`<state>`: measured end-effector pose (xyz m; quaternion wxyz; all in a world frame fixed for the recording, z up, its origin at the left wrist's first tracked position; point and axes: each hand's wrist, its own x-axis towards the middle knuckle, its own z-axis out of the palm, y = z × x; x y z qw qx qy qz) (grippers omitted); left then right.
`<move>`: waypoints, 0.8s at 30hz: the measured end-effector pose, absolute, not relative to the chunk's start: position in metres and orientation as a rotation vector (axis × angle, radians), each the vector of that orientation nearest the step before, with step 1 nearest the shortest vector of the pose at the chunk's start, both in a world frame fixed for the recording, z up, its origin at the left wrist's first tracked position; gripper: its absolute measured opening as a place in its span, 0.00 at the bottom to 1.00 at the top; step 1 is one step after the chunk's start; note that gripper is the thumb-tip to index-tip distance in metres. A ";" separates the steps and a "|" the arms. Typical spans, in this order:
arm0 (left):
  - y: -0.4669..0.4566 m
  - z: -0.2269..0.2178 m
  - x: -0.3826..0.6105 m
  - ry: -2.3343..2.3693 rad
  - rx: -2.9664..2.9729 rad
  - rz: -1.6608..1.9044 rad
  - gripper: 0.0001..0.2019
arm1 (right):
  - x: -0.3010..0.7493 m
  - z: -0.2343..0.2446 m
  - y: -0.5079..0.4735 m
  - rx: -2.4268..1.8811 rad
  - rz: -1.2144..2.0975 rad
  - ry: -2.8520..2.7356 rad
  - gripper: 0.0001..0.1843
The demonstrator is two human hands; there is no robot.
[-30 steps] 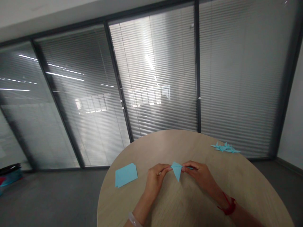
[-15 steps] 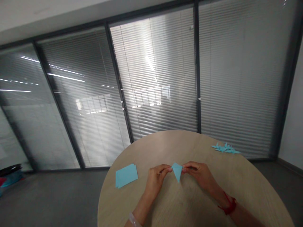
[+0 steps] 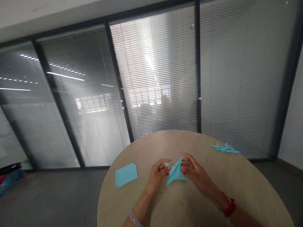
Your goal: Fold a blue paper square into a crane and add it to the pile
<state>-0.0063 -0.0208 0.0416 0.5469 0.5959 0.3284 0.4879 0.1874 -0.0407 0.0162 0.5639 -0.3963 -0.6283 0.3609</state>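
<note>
Head view shows left hand (image 3: 156, 176) and right hand (image 3: 196, 174), each grip pinching a folded blue paper (image 3: 175, 173).

Folded paper (image 3: 175, 173): pale sky blue, plain, mid-surface.
Paper squares (image 3: 126, 175): same pale blue, plain, at 9 o'clock.
Folded paper pile (image 3: 224, 148): same blue, at 2 o'clock.
Surface (image 3: 151, 151): pale beige wood, fine straight grain.
Wrist cord (image 3: 228, 208): bright red, at 4 o'clock.
Window blinds (image 3: 236, 78): silvery grey, thin horizontal stripes, at 12 o'clock.
Floor (image 3: 47, 201): dark grey, at 8 o'clock.
</note>
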 end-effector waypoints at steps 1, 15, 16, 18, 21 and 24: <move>-0.019 0.041 -0.007 0.795 1.380 1.197 0.20 | 0.186 0.014 -0.039 -0.938 0.892 -1.420 0.32; -0.019 0.043 -0.010 0.884 1.212 1.307 0.17 | 0.181 0.019 -0.043 -0.922 0.975 -1.386 0.19; -0.019 0.043 -0.010 0.880 1.214 1.316 0.17 | 0.182 0.020 -0.043 -0.927 0.978 -1.369 0.19; -0.019 0.044 -0.012 0.862 1.224 1.335 0.16 | 0.184 0.021 -0.042 -0.928 0.989 -1.329 0.20; -0.020 0.044 -0.014 0.831 1.233 1.351 0.15 | 0.186 0.023 -0.042 -0.925 0.989 -1.311 0.21; -0.020 0.044 -0.015 0.820 1.207 1.360 0.15 | 0.187 0.026 -0.043 -0.945 0.969 -1.320 0.22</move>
